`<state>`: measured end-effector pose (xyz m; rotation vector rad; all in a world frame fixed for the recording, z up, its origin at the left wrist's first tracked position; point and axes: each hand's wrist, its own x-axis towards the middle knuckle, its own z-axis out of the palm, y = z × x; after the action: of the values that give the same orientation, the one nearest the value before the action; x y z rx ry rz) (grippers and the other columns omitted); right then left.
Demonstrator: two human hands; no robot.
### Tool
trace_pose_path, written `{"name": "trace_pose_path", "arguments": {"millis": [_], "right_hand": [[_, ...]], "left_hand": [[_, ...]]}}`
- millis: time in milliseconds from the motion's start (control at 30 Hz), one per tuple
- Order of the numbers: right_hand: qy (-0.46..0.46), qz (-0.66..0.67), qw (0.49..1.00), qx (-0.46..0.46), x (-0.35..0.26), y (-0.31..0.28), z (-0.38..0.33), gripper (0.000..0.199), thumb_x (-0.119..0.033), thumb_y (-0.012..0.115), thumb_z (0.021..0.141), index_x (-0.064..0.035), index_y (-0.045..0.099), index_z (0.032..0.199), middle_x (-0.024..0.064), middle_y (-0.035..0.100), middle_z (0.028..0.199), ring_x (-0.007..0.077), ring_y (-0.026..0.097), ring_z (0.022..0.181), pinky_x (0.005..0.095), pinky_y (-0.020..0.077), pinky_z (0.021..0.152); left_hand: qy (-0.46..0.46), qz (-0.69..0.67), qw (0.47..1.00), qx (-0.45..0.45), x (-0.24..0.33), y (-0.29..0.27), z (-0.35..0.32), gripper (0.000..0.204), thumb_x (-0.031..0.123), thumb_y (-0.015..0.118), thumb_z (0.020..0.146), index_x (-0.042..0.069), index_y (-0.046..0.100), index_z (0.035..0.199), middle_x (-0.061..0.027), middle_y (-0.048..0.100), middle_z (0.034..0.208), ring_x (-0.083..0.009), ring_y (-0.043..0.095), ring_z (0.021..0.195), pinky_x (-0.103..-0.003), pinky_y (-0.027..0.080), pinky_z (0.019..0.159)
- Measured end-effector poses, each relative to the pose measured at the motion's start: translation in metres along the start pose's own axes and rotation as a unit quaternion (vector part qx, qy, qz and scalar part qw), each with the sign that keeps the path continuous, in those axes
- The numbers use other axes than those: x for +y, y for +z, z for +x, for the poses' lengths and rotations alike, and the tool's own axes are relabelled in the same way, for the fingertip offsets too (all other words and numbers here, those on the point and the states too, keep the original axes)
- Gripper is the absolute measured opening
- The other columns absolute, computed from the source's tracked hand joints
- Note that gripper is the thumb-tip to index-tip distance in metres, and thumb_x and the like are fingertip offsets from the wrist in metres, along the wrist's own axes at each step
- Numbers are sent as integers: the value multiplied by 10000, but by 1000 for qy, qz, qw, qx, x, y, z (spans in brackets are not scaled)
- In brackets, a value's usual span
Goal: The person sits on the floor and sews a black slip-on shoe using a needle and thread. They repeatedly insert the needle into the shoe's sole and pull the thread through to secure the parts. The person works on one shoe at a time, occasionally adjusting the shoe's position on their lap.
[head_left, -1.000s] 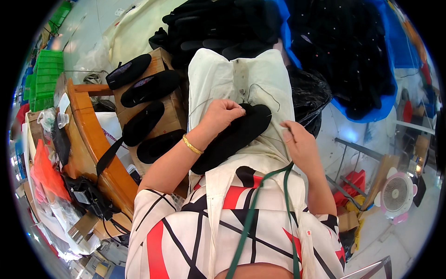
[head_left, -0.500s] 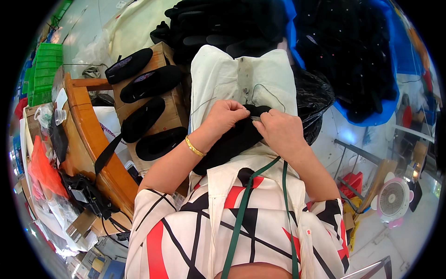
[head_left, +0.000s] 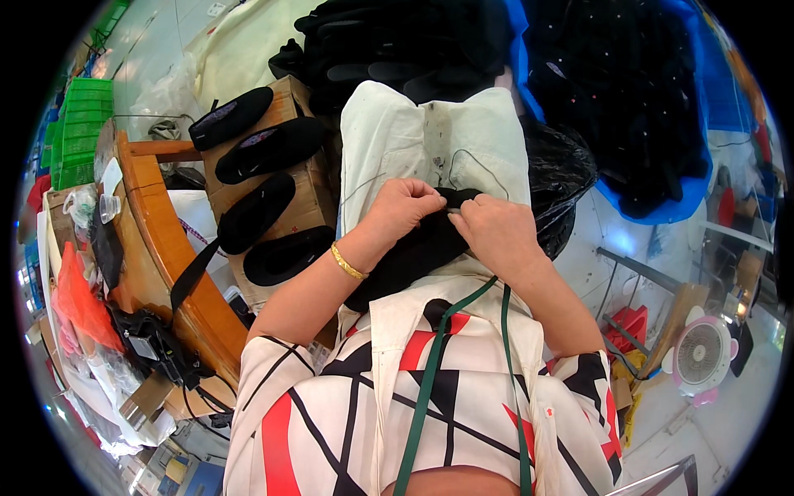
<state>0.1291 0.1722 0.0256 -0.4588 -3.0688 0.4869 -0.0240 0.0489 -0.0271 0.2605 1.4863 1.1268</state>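
Across my lap, on a white cloth cover [head_left: 385, 124], lies a black shoe [head_left: 418, 256], its far end under my fingers. My left hand [head_left: 401, 208] is closed in a pinch at the shoe's edge; its fingertips hide any small thing between them. Close beside it, my right hand [head_left: 503, 236] grips the same edge with bent fingers. A thin dark thread or wire [head_left: 480, 157] curves over the cloth beyond my right hand, and a similar line shows left of my left hand.
Several black shoes [head_left: 269, 149] rest on a cardboard box [head_left: 302, 198] at the left, beside a wooden chair frame [head_left: 157, 215]. Black shoes [head_left: 397, 50] are heaped ahead. A blue-lined container [head_left: 616, 107] of black pieces stands right of a black plastic bag [head_left: 558, 178]. A fan [head_left: 699, 351] sits lower right.
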Motion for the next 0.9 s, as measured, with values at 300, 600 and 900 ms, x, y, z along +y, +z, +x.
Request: {"name": "trace_pose_path", "arguments": {"millis": [300,600,900], "right_hand": [[-13,115,992,48,3,-47,-31,216,-287,735,816,-114,694,939,47,634,830,256,637,705,364,498,571],[-21,55,998,-34,51,-11,-50,60,-101,577,797,-108,603,851,86,599,814,297,651,820,421,523,647],[270,600,753,9,74,-30,-69,85,-133,594,966,-61,631,941,18,647,792,141,634,636,267,501,541]], "left_hand": [[85,3,996,12,6,4,-8,132,170,701,916,58,687,986,36,644,849,-33,551,755,-195,441,613],[236,399,878,-122,17,3,-29,159,136,714,867,28,697,982,-138,707,925,-278,683,846,-344,533,792],[125,316,939,-43,4,6,-42,270,273,719,926,12,649,912,-27,617,724,-101,546,674,-272,478,632]]}}
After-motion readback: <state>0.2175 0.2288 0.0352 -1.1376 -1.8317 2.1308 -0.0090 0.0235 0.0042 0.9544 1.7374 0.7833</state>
